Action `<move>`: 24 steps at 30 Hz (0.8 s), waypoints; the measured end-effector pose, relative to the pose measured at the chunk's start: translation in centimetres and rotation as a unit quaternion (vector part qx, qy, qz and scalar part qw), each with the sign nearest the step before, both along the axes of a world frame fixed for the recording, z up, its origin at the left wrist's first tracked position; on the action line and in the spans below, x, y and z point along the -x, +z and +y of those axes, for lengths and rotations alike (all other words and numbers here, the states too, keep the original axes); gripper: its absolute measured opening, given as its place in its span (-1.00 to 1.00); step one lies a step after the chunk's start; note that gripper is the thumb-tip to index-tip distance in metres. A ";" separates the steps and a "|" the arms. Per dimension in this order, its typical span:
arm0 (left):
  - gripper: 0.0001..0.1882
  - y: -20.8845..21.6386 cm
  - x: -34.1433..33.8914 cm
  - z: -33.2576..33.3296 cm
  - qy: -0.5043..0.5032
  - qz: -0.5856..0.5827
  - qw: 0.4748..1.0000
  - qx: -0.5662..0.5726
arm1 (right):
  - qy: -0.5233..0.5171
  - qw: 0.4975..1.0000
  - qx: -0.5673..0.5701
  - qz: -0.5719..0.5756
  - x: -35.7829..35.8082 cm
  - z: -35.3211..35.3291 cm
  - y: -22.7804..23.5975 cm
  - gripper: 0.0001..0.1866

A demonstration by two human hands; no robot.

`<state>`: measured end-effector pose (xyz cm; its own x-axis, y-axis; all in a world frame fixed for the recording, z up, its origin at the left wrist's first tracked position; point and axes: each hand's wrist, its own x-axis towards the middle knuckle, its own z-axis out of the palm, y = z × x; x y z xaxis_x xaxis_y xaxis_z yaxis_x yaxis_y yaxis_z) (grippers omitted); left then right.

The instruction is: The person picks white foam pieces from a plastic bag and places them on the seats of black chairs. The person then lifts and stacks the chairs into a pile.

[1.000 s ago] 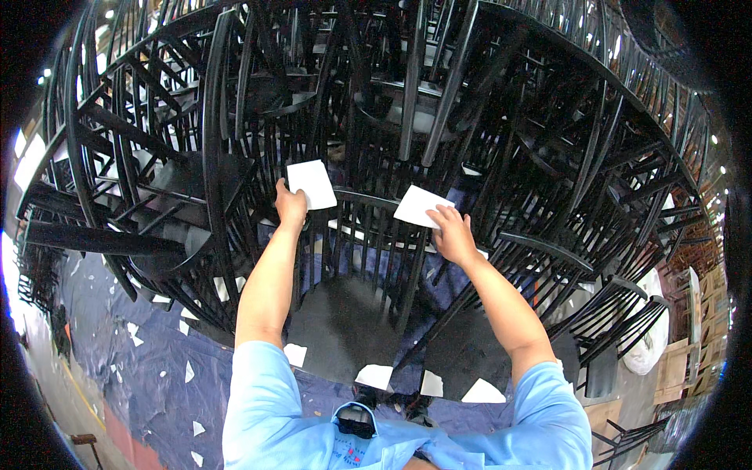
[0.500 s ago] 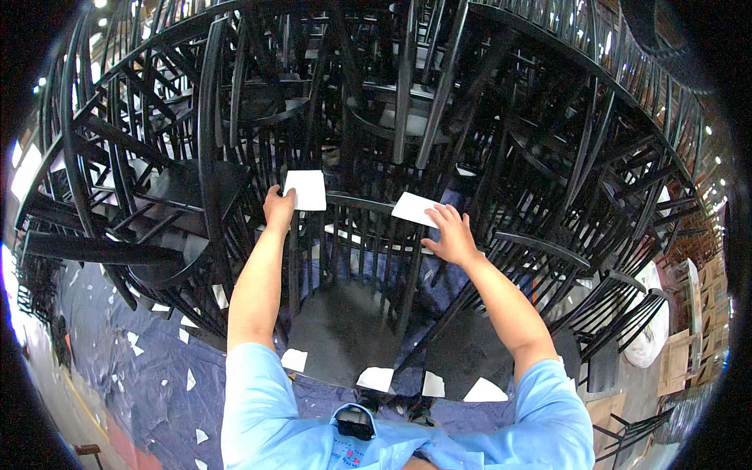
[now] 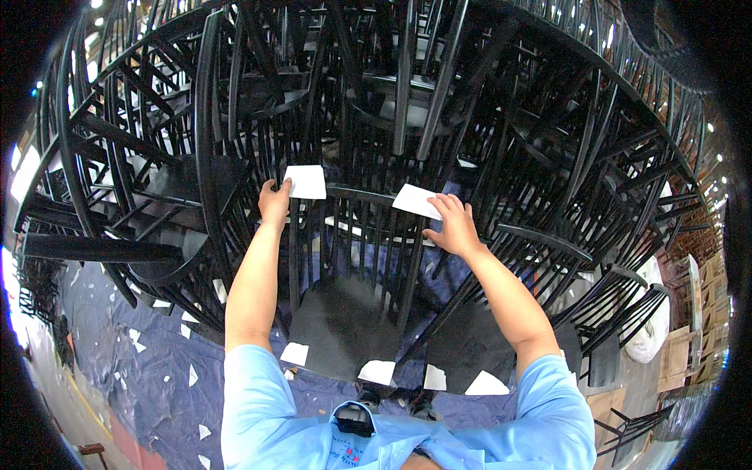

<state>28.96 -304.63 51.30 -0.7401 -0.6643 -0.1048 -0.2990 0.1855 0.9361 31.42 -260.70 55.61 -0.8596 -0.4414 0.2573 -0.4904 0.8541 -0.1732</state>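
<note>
Both upper corners of the middle black chair are occupied in the head view: at one is the left sheet, plain white, and at the other the right sheet, also white. The left hand has shifted outward from the chair's back over the last second, and the left sheet, tilted then, now sits squarer to it. That thumb touches the sheet's edge, forefinger spread away; whether hidden fingers grip, nobody could tell. The right hand rests its fingertips on the right sheet's outer end, thumb now wide of them; any grip beneath is hidden. Seemingly, the left sheet's alignment has improved while the right sheet keeps its corner. White scraps lie along the chair's front edge.
</note>
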 end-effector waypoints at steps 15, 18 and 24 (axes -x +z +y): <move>-0.13 1.4 -2.2 0.3 0.013 0.047 0.998 -0.043 | 0.000 0.997 0.060 0.051 -1.1 -0.3 1.5 -0.12; -0.16 0.7 -4.3 -0.5 0.040 0.098 0.994 -0.041 | 0.022 0.974 0.183 0.135 -3.8 -1.0 0.7 -0.20; -0.50 -5.3 -17.3 1.7 0.052 0.120 0.976 0.176 | 0.053 0.955 0.283 0.068 -14.9 0.5 -9.4 -0.69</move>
<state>46.29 -302.90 46.02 -0.6421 -0.7003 0.3120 -0.1125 0.4887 0.8652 46.33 -260.21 46.25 -0.7592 -0.2810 0.5870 -0.6199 0.5869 -0.5208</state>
